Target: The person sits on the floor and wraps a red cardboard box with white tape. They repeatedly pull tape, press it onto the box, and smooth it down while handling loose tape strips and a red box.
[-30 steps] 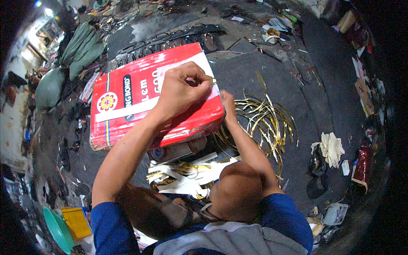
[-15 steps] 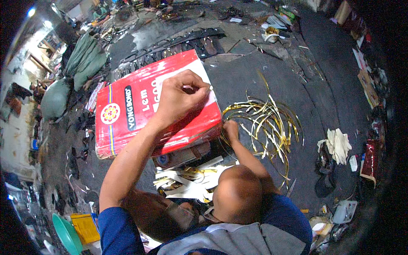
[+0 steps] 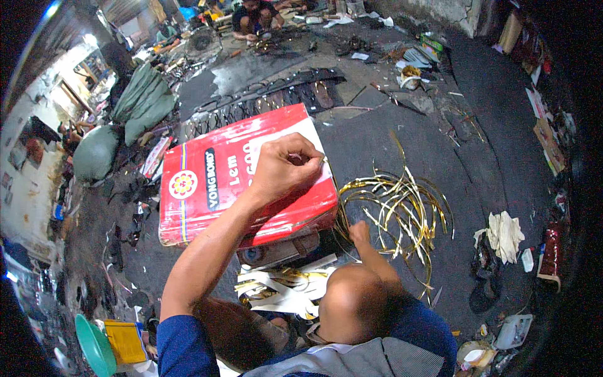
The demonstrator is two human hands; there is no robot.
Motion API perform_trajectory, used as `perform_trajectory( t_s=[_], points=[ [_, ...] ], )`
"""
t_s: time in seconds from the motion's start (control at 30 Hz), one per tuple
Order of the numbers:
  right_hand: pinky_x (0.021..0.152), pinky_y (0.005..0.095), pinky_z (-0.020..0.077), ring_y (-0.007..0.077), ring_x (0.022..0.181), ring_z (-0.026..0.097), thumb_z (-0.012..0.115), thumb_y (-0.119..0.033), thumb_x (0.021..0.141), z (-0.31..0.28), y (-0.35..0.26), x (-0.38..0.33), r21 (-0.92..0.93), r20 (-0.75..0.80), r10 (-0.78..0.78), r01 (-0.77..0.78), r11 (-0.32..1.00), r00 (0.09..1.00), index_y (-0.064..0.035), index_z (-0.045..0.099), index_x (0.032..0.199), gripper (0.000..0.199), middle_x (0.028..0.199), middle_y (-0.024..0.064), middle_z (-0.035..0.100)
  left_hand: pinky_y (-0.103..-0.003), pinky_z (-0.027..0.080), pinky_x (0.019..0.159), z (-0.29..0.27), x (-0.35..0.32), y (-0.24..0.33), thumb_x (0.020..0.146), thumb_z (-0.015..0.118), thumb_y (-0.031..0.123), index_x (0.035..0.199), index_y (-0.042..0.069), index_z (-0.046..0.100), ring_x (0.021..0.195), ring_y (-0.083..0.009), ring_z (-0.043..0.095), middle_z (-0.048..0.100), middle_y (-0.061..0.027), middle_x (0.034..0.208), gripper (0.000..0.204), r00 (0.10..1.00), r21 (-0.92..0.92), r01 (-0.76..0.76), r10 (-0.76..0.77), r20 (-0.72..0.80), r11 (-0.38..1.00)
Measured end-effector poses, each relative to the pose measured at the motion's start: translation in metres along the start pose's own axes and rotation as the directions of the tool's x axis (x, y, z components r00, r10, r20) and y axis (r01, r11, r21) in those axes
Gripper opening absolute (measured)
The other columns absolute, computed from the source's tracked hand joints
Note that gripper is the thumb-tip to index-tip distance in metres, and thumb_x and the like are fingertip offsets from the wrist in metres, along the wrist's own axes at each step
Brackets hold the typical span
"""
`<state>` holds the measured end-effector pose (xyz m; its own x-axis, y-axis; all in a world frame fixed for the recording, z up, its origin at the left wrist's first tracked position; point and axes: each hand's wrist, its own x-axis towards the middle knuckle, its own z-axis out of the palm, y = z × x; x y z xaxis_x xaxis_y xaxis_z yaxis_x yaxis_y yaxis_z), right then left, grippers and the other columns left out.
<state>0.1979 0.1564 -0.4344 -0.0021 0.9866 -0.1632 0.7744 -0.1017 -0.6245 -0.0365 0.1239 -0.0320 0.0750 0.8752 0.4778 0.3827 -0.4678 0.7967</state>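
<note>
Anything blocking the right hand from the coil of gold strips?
Nothing visible. The right hand is at the lower-left edge of the coil of gold strips; contact can't be told. The red box sits left of the hand, not between them.

Head view: I look from high above the near side of the red box (image 3: 229, 195).
Facing: steeply down, and forward past the box.
Nearness: box close below me; floor (image 3: 383, 135) beyond it reaching far.
</note>
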Motion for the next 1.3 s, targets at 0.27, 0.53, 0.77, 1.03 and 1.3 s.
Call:
perform_trajectory(
  t_s=[0.27,0.53,0.77,1.03,1.3],
  points=[
    [0.087,0.0515,0.053,0.0278,0.093,0.069,0.065,-0.026,0.093,0.002,0.013,-0.007,-0.102,0.027,-0.002,0.005,0.995,1.0,-0.0152,0.078,0.094,0.016,0.094,0.0062,0.074,-0.027,0.054,0.065,-0.007,0.004,0.005,0.083,0.077,0.003,0.087,0.002,0.078,0.073,-0.0122,0.068,0.072,-0.0064,0.083,0.004,0.989,0.11,-0.139,0.132,0.066,0.984],
    [0.086,0.049,0.0541,0.0219,0.093,0.069,0.064,-0.026,0.095,0.005,0.053,0.003,-0.344,0.024,-0.139,0.139,0.929,0.99,-0.0152,0.077,0.094,0.017,0.094,0.003,0.074,-0.042,0.057,0.084,-0.032,-0.017,-0.007,0.086,0.067,0.013,0.116,0.007,0.076,0.097,-0.0342,0.067,0.069,-0.0148,0.101,0.031,0.878,0.278,-0.463,0.394,0.272,0.841],
    [0.077,0.0438,0.0595,0.0236,0.08,0.072,0.069,-0.031,0.092,-0.049,0.045,-0.015,-0.372,-0.044,0.131,-0.138,0.918,0.99,-0.0013,0.07,0.093,0.03,0.088,0.0129,0.075,-0.048,0.048,0.104,-0.02,-0.009,-0.013,0.095,0.065,0.055,0.132,0.005,0.069,0.12,-0.0387,0.058,0.064,-0.0209,0.126,0.062,0.787,0.433,-0.616,0.542,0.295,0.659],
    [0.073,0.0434,0.0583,0.0225,0.077,0.071,0.07,-0.036,0.092,-0.056,0.067,-0.061,-0.329,-0.055,0.144,-0.155,0.932,0.988,-0.0015,0.071,0.091,0.034,0.083,0.0115,0.073,-0.048,0.049,0.106,-0.021,-0.023,-0.006,0.085,0.071,0.059,0.129,0.0,0.07,0.126,-0.0433,0.058,0.061,-0.0287,0.135,0.073,0.876,0.388,-0.48,0.405,0.261,0.787],
    [0.068,0.043,0.0572,0.0215,0.074,0.07,0.071,-0.04,0.093,-0.01,0.034,-0.115,-0.232,0.36,-0.056,0.148,0.961,0.931,-0.0018,0.071,0.09,0.039,0.078,0.0101,0.071,-0.045,0.055,0.091,-0.009,-0.031,0.014,0.085,0.075,0.035,0.116,0.009,0.073,0.106,-0.0331,0.064,0.068,-0.0126,0.114,0.04,0.779,0.465,-0.608,0.595,0.196,0.643]
  ],
)
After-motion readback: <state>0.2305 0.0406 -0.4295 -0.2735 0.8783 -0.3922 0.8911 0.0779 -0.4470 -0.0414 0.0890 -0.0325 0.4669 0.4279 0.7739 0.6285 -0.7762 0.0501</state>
